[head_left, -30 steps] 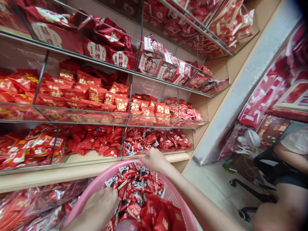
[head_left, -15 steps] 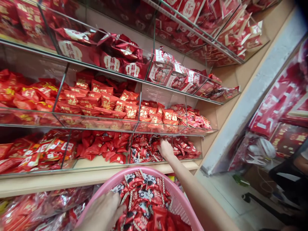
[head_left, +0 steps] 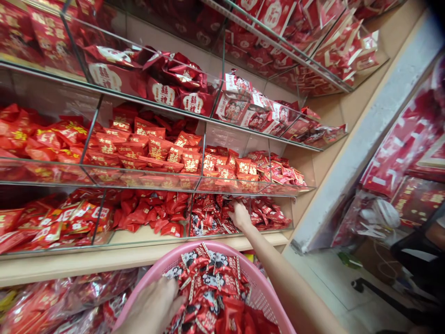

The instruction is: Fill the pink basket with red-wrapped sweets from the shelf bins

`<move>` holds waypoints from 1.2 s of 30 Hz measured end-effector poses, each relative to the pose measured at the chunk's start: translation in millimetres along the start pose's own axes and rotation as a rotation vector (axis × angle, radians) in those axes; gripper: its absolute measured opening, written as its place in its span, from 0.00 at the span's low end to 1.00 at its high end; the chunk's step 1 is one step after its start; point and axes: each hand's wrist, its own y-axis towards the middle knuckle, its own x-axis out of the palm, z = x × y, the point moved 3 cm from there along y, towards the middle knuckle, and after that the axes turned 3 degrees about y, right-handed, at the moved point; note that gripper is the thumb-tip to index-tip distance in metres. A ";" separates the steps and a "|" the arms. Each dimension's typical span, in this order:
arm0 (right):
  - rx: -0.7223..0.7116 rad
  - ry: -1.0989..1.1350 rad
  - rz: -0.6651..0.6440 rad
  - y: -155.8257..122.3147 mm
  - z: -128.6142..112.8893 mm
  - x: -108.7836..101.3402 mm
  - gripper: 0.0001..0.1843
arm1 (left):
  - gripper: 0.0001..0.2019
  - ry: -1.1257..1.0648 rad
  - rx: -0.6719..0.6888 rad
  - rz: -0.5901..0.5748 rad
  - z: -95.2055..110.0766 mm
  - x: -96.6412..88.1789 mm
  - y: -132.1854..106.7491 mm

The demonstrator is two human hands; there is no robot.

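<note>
A pink plastic basket point(head_left: 259, 297) sits in front of me, heaped with small red packets point(head_left: 212, 280) printed with black-and-white figures, and plainer red packets point(head_left: 232, 315) near its front. My left hand point(head_left: 155, 304) lies over the basket's left side, slightly blurred, thumb and fingers apart, with nothing visible in it. My right hand point(head_left: 240, 216) reaches into the lowest glass compartment, among matching red packets point(head_left: 205, 215). Its fingers are curled, and their tips are hidden, so what they hold does not show.
Glass-fronted shelves point(head_left: 146, 183) with dividers hold red packets in several compartments. A wooden ledge point(head_left: 86, 264) runs beneath, over plastic-wrapped goods point(head_left: 86, 301). To the right stand a wall edge point(head_left: 313, 227), hanging red goods point(head_left: 392, 157) and part of a person point(head_left: 434, 239).
The view has shifted slightly, and the shelves sit a little further right at the left side. My left hand has moved slightly rightward; my right hand stays in the compartment.
</note>
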 end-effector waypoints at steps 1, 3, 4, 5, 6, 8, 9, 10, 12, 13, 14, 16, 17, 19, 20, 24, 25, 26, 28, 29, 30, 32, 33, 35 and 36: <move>-0.003 0.016 0.012 -0.7 1.0 0.5 0.15 | 0.11 -0.030 -0.019 0.022 0.8 0.6 -1.8; -0.020 0.050 0.042 -2.9 2.6 -1.0 0.13 | 0.10 -0.076 -0.054 0.041 4.0 0.4 -5.4; -0.032 0.068 0.059 -4.4 3.4 -3.1 0.13 | 0.10 -0.087 -0.070 0.037 5.7 -0.8 -7.0; -0.046 0.086 0.076 -6.5 4.0 -6.0 0.12 | 0.11 -0.094 -0.081 0.023 7.2 -2.7 -8.4; -0.062 0.104 0.093 -9.2 4.4 -9.6 0.11 | 0.11 -0.103 -0.087 0.006 8.2 -5.3 -9.6; -0.101 0.141 0.120 -17.8 4.0 -18.4 0.10 | 0.12 -0.145 -0.078 -0.042 9.1 -11.2 -11.7; -0.123 0.159 0.130 -24.1 2.9 -23.4 0.10 | 0.11 -0.171 -0.071 -0.068 8.9 -13.8 -12.6; -0.143 0.173 0.135 -31.8 1.3 -28.3 0.10 | 0.11 -0.195 -0.064 -0.097 8.3 -15.7 -13.5; -0.201 0.229 0.137 -51.6 -4.1 -37.6 0.10 | 0.11 -0.226 -0.054 -0.152 6.9 -17.0 -14.9; -0.243 0.274 0.135 -63.2 -7.8 -41.9 0.10 | 0.11 -0.229 -0.053 -0.168 6.2 -16.8 -15.2; -0.297 0.331 0.131 -75.3 -12.0 -45.7 0.10 | 0.12 -0.231 -0.053 -0.175 5.8 -16.2 -15.1; -0.406 0.420 0.120 -99.3 -20.5 -51.7 0.10 | 0.13 -0.243 -0.055 -0.172 6.1 -14.4 -13.6; -0.455 0.441 0.111 -110.1 -24.3 -53.8 0.11 | 0.13 -0.257 -0.060 -0.165 6.7 -13.5 -12.3; -0.535 0.431 0.089 -127.8 -30.6 -56.3 0.13 | 0.15 -0.308 -0.069 -0.149 9.0 -11.6 -9.2; -0.569 0.420 0.081 -134.5 -33.0 -57.0 0.14 | 0.15 -0.340 -0.067 -0.138 10.4 -10.8 -7.7; -0.661 0.375 0.036 -150.5 -38.7 -57.8 0.19 | 0.12 -0.413 -0.010 -0.060 15.0 -8.1 -4.1; -0.676 0.363 0.025 -152.8 -39.3 -57.7 0.19 | 0.12 -0.406 0.005 -0.044 15.0 -7.5 -3.5; -0.690 0.349 0.015 -154.7 -39.9 -57.5 0.20 | 0.11 -0.394 0.013 -0.027 14.3 -7.1 -2.9; -0.711 0.320 0.002 -158.3 -40.9 -57.5 0.20 | 0.12 -0.370 0.012 0.000 11.6 -6.5 -0.9; -0.717 0.305 -0.005 -160.0 -41.7 -57.8 0.19 | 0.12 -0.361 0.007 0.012 9.9 -6.5 0.3; -0.721 0.292 -0.015 -161.8 -42.8 -58.3 0.19 | 0.12 -0.352 0.005 0.019 8.5 -6.4 1.5; -0.741 0.272 -0.036 -165.9 -46.2 -60.0 0.18 | 0.12 -0.322 0.012 0.030 6.7 -6.7 3.1; -0.756 0.260 -0.045 -168.2 -48.3 -61.1 0.18 | 0.12 -0.305 0.020 0.032 6.4 -6.9 3.1; -0.793 0.231 -0.054 -173.0 -52.5 -62.6 0.18 | 0.12 -0.269 0.035 0.032 6.3 -7.9 1.5; -0.811 0.215 -0.061 -175.3 -54.2 -62.8 0.18 | 0.12 -0.251 0.040 0.031 6.3 -8.9 0.0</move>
